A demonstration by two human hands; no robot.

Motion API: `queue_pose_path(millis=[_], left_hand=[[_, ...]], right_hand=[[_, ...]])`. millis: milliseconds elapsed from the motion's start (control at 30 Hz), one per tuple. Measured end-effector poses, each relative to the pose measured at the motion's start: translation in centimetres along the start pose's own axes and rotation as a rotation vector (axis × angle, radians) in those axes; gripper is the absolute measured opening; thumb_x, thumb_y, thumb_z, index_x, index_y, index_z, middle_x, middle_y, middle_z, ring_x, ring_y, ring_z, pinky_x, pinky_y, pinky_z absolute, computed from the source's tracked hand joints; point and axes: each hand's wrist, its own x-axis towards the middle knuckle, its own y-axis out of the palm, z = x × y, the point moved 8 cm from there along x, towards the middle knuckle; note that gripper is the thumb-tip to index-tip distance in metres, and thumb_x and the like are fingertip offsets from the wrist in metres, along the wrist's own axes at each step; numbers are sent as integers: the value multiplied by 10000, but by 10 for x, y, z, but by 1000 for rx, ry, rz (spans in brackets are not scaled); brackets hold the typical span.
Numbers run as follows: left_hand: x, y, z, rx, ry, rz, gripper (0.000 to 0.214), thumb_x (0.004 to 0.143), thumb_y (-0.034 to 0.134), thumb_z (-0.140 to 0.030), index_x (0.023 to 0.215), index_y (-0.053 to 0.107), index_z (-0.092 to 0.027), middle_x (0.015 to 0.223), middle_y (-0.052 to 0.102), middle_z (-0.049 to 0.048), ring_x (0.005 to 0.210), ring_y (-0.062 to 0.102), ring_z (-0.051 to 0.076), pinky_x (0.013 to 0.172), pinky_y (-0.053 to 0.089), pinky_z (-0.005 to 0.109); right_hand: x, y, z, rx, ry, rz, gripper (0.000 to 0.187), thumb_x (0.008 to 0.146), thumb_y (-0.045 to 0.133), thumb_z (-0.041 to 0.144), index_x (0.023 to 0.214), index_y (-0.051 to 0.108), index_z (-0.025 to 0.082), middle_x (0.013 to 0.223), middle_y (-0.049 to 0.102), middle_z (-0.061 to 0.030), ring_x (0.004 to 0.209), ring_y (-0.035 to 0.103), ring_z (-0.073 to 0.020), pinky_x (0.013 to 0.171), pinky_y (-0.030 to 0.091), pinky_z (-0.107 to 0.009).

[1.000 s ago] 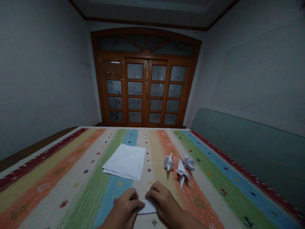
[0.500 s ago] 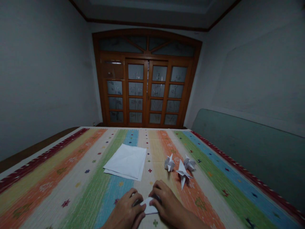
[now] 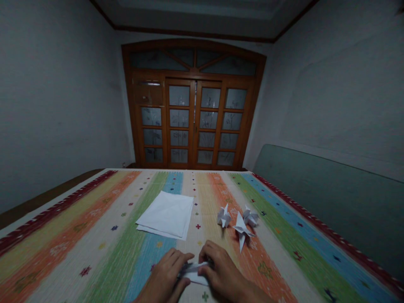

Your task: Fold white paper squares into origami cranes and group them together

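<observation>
A small folded piece of white paper [image 3: 196, 276] lies at the near middle of the table, between my two hands. My left hand [image 3: 168, 273] grips its left end, with the index finger stretched above the paper and the thumb at its near side. At the right end, my right hand [image 3: 221, 269] pinches the paper between thumb and bent fingers. One layer of the paper stands raised along the far side. Part of the paper is hidden under the fingers.
Beyond my left hand lies a stack of white paper squares [image 3: 167, 214]. Three folded paper cranes, one nearest me [image 3: 242, 231], stand on the right. A striped cloth [image 3: 104, 252] covers the table. A pale green board [image 3: 315, 185] stands along the right side.
My left index finger has straightened over the paper, and the left thumb has moved down to its near side. A layer of the paper has lifted. The right hand has barely shifted.
</observation>
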Motion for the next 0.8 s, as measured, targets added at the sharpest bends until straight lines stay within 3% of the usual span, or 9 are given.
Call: queue_pose_path(millis=[167,267,367,567,700,800], left_hand=[[-3,-5,5,-83,-23,-78,291,891,601,-70,1125,658,-234,1019,744,54,946,702,242,830,572,330],[-4,-10,3,-85,15,-133,292,873,540,-18,1045,649,-228,948,733,42,873,701,227,760,567,311],[-5,-12,2,-41,80,-180,287,876,499,5,991,634,-221,902,708,38,823,686,213,713,554,291],[-4,-14,-4,239,251,-215,196,993,483,-68,934,616,-200,873,705,61,740,637,223,652,529,300],[-3,-11,-12,277,295,-105,220,930,509,-24,966,643,-195,904,738,76,778,651,238,686,561,320],[-3,-11,-16,217,269,-37,301,862,554,-22,1073,669,-203,1014,768,88,910,681,262,797,599,353]], right_hand=[[-3,-3,18,-42,-218,-36,201,814,586,4,900,649,174,932,650,-62,845,623,-197,723,448,-281],[-10,-3,30,-148,-419,-98,195,885,521,36,938,647,175,896,651,-84,784,597,-206,670,442,-297],[-14,-3,36,-229,-521,-127,217,958,491,79,1070,650,175,894,658,-95,800,589,-224,683,450,-319],[-17,5,39,-394,-602,-80,195,986,499,86,1057,657,175,868,659,-91,766,572,-216,672,439,-304],[-17,12,34,-457,-561,-2,202,953,531,79,1028,686,183,869,673,-86,767,581,-212,648,432,-289],[-18,14,33,-452,-534,77,191,945,563,94,1022,706,195,875,685,-75,776,600,-199,658,446,-272]])
